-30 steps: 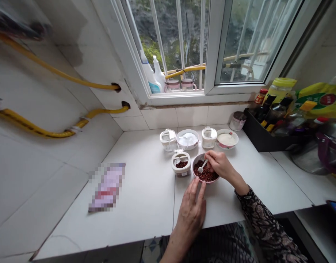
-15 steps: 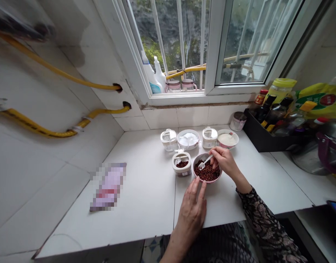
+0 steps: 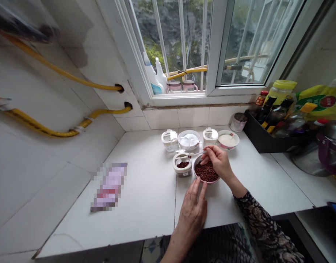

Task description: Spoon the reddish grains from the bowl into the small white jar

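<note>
Holding a small white spoon (image 3: 194, 155) pinched between the fingertips, the right hand (image 3: 218, 164) hangs over the far part of a bowl (image 3: 211, 182) of dark red grains (image 3: 206, 172). The spoon points left, its tip with a few grains on it over the open jar (image 3: 180, 174) just left of the bowl. That jar has more of the same grains inside. The left hand (image 3: 192, 206) lies palm down with its fingers stretched out, holding nothing, its fingertips at the bowl's near rim.

The bowl stands on the white table (image 3: 146, 186), right of a seam. Farther back, from left to right, sit a clear jar (image 3: 169, 141), a bowl of white grains (image 3: 189, 148), a second clear jar (image 3: 210, 138) and a bowl of cream-coloured grains (image 3: 228, 147). A blurred purple packet (image 3: 109, 188) lies well to the left. At the far right, a black box (image 3: 254, 140) holds bottles, with a dark-lidded jar (image 3: 238, 123) just beside it.
</note>
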Demonstrator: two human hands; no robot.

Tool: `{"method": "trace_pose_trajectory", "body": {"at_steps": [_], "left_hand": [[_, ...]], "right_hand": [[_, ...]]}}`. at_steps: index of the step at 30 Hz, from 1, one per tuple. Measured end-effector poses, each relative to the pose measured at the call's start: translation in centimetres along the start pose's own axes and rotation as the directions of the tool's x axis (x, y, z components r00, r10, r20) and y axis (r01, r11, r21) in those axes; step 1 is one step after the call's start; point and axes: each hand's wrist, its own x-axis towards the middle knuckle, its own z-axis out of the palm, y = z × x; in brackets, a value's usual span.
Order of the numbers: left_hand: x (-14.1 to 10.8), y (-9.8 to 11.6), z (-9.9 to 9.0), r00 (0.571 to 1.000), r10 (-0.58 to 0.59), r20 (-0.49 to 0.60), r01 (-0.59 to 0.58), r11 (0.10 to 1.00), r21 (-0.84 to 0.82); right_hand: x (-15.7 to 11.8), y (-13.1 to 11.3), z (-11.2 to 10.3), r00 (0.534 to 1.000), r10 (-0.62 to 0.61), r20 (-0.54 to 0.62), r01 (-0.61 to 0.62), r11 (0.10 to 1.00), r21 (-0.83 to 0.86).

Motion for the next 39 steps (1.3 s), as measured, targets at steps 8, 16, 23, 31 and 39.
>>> {"method": "trace_pose_trajectory", "body": {"at_steps": [8,16,23,31,39], "left_hand": [[-0.3,0.0,0.3,1.000,-0.024,-0.014,0.024,0.999,-0.031],[0.2,0.0,-0.4,1.000,0.003,0.001,-0.003,1.000,0.013],[0.3,0.1,-0.5,1.000,0.010,0.000,-0.010,1.000,0.009],[0.4,0.1,-0.7,1.000,0.015,-0.010,-0.015,1.000,0.011],[0.3,0.1,-0.6,1.000,0.010,0.003,-0.010,1.000,0.025]], "right_hand": [[-1.3,-0.3,0.5,0.898,-0.393,0.201,0.440,0.826,-0.352],[-0.4,-0.2,-2.5,0.989,-0.114,0.098,0.143,0.908,-0.393],[-0.5,0.0,-1.5,0.981,0.078,0.177,-0.001,0.916,-0.401],[-0.1,0.5,-1.9,0.980,0.189,0.065,-0.168,0.956,-0.242],[0.0,0.6,-2.3,0.980,0.193,0.049,-0.181,0.967,-0.177]]}}
